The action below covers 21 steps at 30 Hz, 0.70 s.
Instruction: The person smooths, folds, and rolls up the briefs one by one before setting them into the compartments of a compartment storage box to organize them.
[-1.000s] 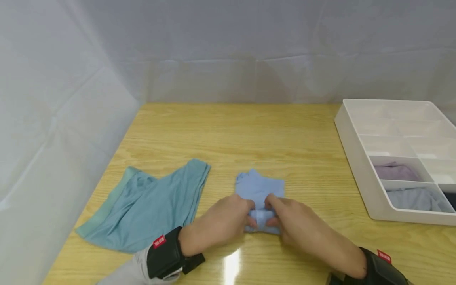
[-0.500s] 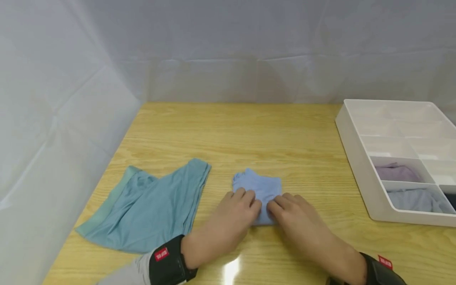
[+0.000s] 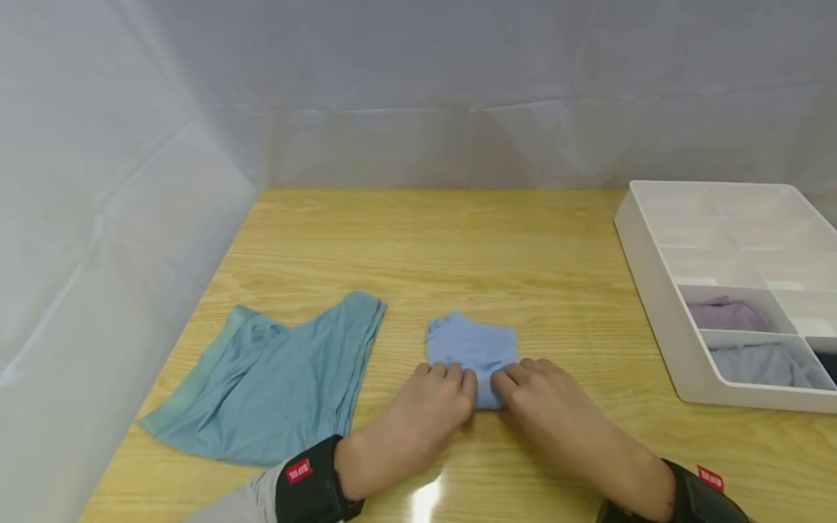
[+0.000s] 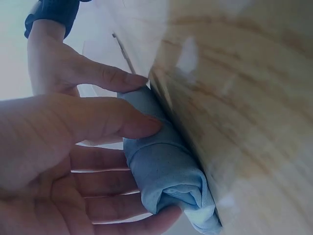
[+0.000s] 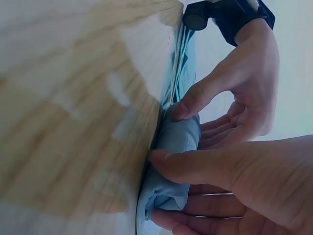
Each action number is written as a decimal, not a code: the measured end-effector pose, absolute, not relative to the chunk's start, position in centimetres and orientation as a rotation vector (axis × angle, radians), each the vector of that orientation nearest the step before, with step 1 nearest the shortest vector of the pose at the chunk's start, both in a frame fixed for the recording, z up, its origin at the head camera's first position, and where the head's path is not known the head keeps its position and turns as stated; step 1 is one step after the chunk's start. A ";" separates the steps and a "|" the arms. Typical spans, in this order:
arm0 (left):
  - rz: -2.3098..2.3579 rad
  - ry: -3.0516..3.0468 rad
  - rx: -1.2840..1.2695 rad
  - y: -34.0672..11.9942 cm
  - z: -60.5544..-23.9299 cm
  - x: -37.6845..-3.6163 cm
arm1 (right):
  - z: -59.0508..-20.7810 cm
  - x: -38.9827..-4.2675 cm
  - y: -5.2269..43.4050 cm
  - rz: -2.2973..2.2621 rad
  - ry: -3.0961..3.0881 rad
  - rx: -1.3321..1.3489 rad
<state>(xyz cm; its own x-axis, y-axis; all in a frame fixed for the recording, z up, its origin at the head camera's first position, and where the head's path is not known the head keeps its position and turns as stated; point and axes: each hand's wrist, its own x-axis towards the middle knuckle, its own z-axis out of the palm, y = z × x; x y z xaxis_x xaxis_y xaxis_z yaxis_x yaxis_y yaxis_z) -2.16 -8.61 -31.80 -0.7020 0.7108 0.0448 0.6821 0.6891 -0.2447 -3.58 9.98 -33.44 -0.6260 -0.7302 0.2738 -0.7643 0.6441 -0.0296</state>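
A light blue garment (image 3: 474, 345), folded narrow and partly rolled, lies on the table in front of me. Its near end forms a thick roll (image 4: 159, 156), seen from the side in both wrist views. My left hand (image 3: 428, 407) grips the roll's left part, thumb on the near side and fingers over the top. At the right part, my right hand (image 3: 549, 407) holds it the same way, its thumb pressing low near the table in the right wrist view. The garment's exact kind is not clear. A flat far part extends beyond the fingers.
Left of the hands, a teal garment with a paler waistband (image 3: 275, 385) lies spread on the wooden table (image 3: 418, 247). A white divided box (image 3: 644, 305) stands at the right; a purple cloth (image 3: 729, 316), a grey cloth (image 3: 761, 365) and a dark item (image 3: 829, 367) sit in its compartments.
The fingers have moved from pinching the roll with fingertips to lying over its top. The garment's near edge has shifted slightly away from me. The teal garment and box stay put.
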 end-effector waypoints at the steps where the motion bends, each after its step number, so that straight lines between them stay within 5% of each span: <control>1: 0.317 -2.758 -1.138 -8.6 -31.8 -2.1 | -33.4 -3.6 10.0 0.211 -2.621 1.213; 13: 0.075 -2.908 -1.176 -8.8 -31.1 -2.6 | -32.9 -3.5 10.0 0.390 -2.727 1.302; 21: -0.383 -3.071 -1.496 -10.0 -29.8 -3.7 | -32.3 -4.3 11.2 0.824 -2.926 1.534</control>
<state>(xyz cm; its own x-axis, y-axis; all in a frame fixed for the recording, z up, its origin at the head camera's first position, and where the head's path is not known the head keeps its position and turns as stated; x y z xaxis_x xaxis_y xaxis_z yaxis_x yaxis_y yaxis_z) -3.69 -10.00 -29.76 -0.5862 0.7930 -0.1658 0.7281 0.6054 0.3214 -4.29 11.17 -32.33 -0.5664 -0.8241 -0.0096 -0.6980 0.4859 -0.5261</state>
